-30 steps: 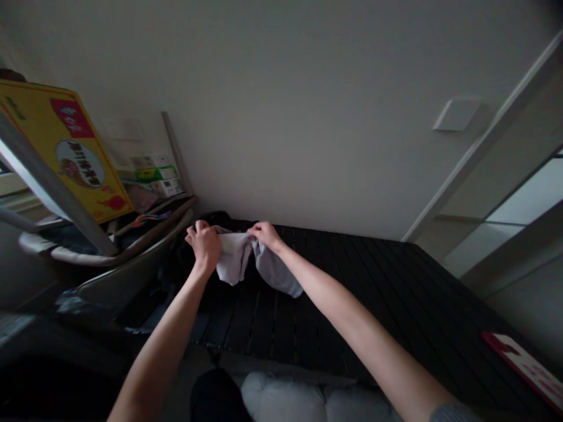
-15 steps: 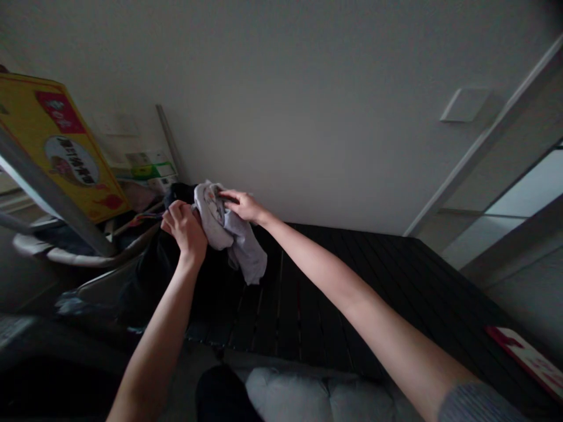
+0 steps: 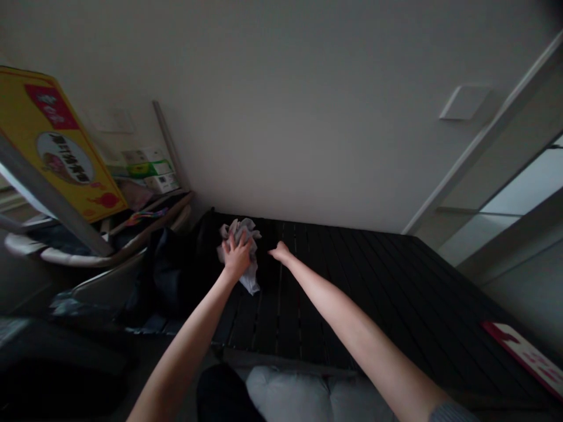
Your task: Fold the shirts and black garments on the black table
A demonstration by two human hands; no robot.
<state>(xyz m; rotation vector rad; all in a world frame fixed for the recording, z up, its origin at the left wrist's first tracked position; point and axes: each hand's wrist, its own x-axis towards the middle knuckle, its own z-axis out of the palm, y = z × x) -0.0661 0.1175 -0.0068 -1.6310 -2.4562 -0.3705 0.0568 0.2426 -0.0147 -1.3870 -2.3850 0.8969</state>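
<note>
A crumpled pale grey cloth lies bunched on a dark slatted surface. My left hand sits on top of the bundle with its fingers spread, gripping it and hiding the cloth's middle. Just to the right, my right hand hangs close beside the cloth, fingers drawn together. It holds nothing that I can see. A dark fabric heap touches the cloth's left side.
A yellow printed board leans at the upper left above a curved-backed seat. Several boxes stand in the far corner. A white cushion lies at the near edge, and a red-and-white card lies at the right.
The cloth has dropped from the raised hands onto the surface, now smaller and bunched. My left hand presses on it, and my right hand has let go and drawn back slightly.
</note>
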